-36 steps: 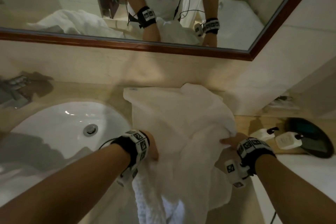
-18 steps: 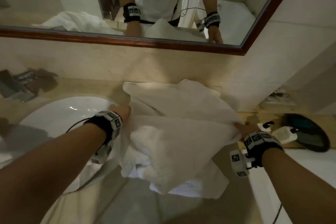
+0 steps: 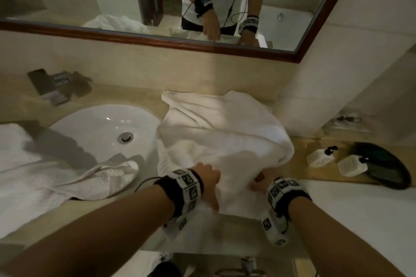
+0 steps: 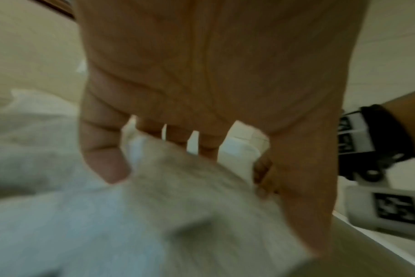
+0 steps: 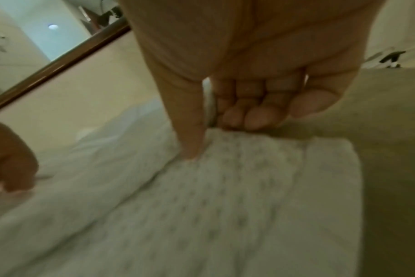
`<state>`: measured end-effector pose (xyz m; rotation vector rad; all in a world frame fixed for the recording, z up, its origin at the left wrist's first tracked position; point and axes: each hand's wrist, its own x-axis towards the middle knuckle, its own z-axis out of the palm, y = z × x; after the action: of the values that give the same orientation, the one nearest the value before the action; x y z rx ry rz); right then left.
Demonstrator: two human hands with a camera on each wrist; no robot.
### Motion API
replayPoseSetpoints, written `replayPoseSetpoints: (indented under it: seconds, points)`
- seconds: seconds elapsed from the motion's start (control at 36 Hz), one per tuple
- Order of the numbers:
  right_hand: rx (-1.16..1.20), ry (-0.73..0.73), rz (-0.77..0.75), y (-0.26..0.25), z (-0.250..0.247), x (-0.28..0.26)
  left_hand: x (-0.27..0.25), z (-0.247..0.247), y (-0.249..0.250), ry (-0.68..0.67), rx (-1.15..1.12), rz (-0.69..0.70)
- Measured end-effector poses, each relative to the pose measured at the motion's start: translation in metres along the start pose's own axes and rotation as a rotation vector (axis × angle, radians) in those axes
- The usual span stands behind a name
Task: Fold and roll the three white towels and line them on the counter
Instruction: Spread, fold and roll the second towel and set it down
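Gripping the near edge of a white towel at the counter's front edge, the left hand and right hand pinch folds, the cloth heaped rearward beside the sink, below the mirror.

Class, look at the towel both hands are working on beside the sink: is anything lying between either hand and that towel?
Nothing visible. The left hand and right hand both already grip the towel at its near edge on the counter, with no other object between them and the cloth.
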<state>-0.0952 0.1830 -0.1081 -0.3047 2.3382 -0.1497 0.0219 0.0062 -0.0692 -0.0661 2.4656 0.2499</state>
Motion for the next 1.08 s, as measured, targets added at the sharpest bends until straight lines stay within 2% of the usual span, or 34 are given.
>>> replayPoseSetpoints:
  seconds: [0.06,0.14,0.19,0.25,0.31,0.36,0.42,0.47,0.56,0.61,0.69,0.75,0.78,0.86,0.92,0.94,1.03,1.08]
  points:
    - [0.015,0.028,-0.019,-0.002,0.009,-0.006,-0.003,0.017,0.009,-0.045,0.106,0.029]
    - [0.077,0.081,-0.047,0.001,0.018,-0.010,-0.006,0.033,0.009,0.042,0.099,0.028]
    - [0.119,0.029,-0.056,0.004,0.017,-0.017,-0.008,0.031,0.004,0.080,0.057,0.012]
    - [0.143,-0.027,-0.075,0.010,0.010,-0.024,-0.010,0.022,-0.003,0.130,-0.087,-0.007]
    - [0.096,-0.121,-0.106,0.014,0.005,-0.035,-0.012,0.011,-0.010,0.236,-0.279,-0.027]
    - [-0.014,-0.305,-0.155,0.012,0.007,-0.053,-0.016,0.003,-0.015,0.342,-0.436,-0.070]
    - [-0.195,-0.468,-0.217,0.007,0.017,-0.072,-0.015,-0.001,-0.019,0.466,-0.498,-0.130]
    - [-0.328,-0.521,-0.277,0.001,0.034,-0.088,-0.012,0.003,-0.022,0.567,-0.540,-0.146]
    - [-0.232,-0.536,-0.285,-0.003,0.050,-0.100,-0.014,0.013,-0.024,0.596,-0.607,-0.138]
    - [-0.039,-0.493,-0.187,-0.003,0.048,-0.100,-0.022,0.022,-0.029,0.576,-0.613,-0.151]
    - [0.149,-0.210,-0.059,0.007,0.041,-0.084,-0.041,0.037,-0.042,0.611,-0.602,-0.216]
    - [0.140,-0.040,-0.019,0.017,0.038,-0.070,-0.054,0.042,-0.053,0.672,-0.613,-0.267]
    - [0.128,0.005,0.003,0.020,0.039,-0.066,-0.059,0.045,-0.058,0.621,-0.601,-0.294]
    - [0.069,0.014,0.073,0.018,0.052,-0.064,-0.065,0.062,-0.067,0.230,-0.489,-0.368]
    - [0.084,0.000,0.057,0.008,0.063,-0.073,-0.063,0.076,-0.067,0.109,-0.405,-0.395]
    - [0.107,-0.014,0.043,0.003,0.068,-0.076,-0.060,0.082,-0.064,0.116,-0.366,-0.387]
    - [0.102,-0.020,-0.036,-0.006,0.084,-0.081,-0.059,0.087,-0.047,0.296,-0.381,-0.251]
    - [0.126,-0.003,-0.044,-0.010,0.089,-0.084,-0.058,0.088,-0.036,0.309,-0.355,-0.181]
